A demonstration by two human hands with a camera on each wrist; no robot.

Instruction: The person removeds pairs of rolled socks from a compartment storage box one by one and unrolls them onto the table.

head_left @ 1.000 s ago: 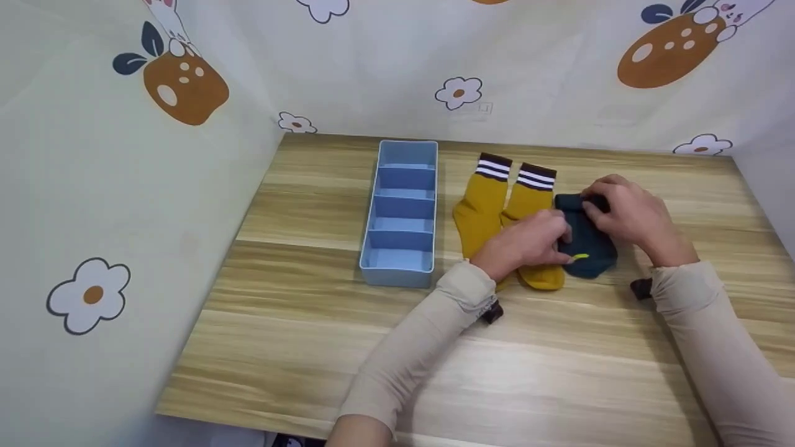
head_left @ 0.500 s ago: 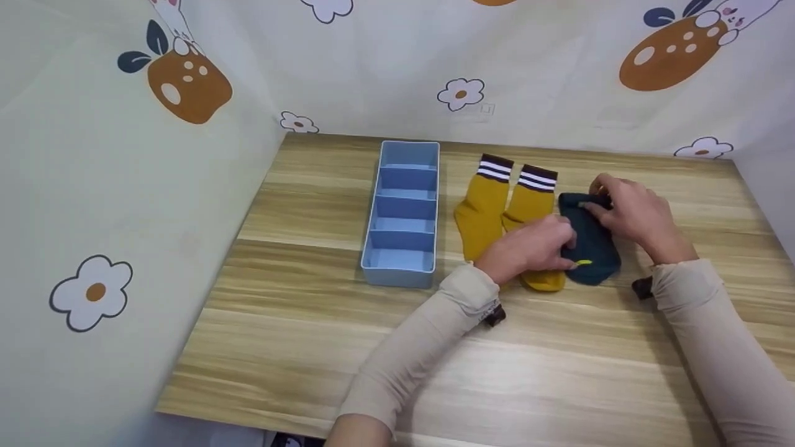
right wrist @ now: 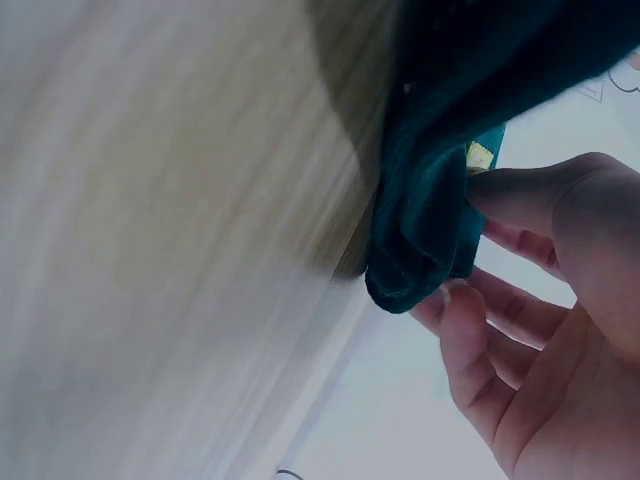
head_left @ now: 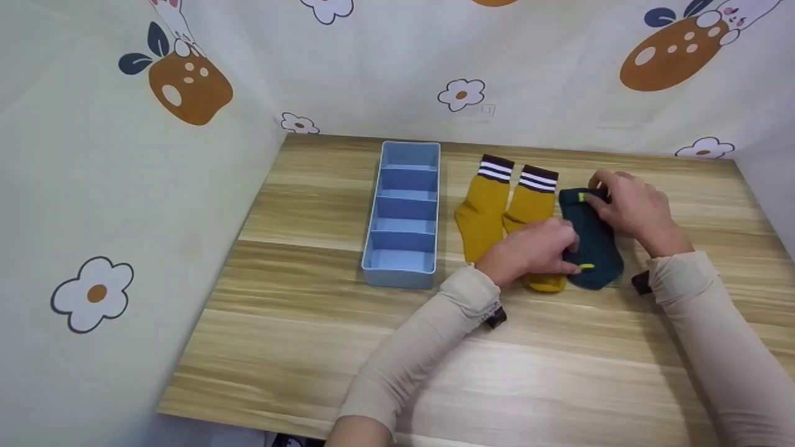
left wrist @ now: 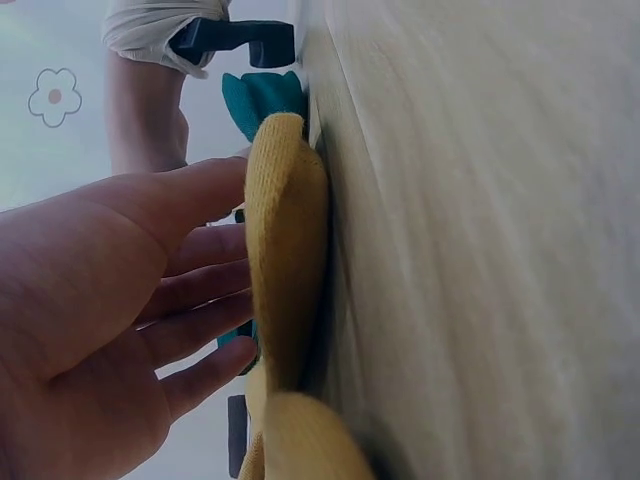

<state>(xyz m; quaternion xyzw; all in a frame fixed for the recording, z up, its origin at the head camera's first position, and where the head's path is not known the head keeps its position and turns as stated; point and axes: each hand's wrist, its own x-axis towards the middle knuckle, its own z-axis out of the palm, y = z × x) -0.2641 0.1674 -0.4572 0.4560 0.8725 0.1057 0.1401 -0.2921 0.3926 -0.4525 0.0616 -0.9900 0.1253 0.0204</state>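
A dark teal sock (head_left: 590, 239) lies flat on the table, with one yellow mark near its toe and a yellow tag at its top end. My right hand (head_left: 636, 208) pinches that top end, thumb on the tag in the right wrist view, fingers behind the folded cloth (right wrist: 420, 220). My left hand (head_left: 537, 245) reaches across the yellow sock (head_left: 534, 211), its thumb tip touching the teal sock by the toe mark. In the left wrist view its fingers are loosely bent, their tips partly behind yellow cloth (left wrist: 285, 250).
Left of the teal sock lies a second yellow sock (head_left: 484, 211) with the same striped cuff. Further left stands a blue four-sided box (head_left: 397, 279) split into several compartments. Patterned cloth walls (head_left: 372, 74) border the wooden table (head_left: 298, 347) at the back and left.
The rolled top of the teal sock has been flattened, and its yellow tag now shows. The toe has shifted slightly towards the front and right; my left hand has shifted slightly with it.
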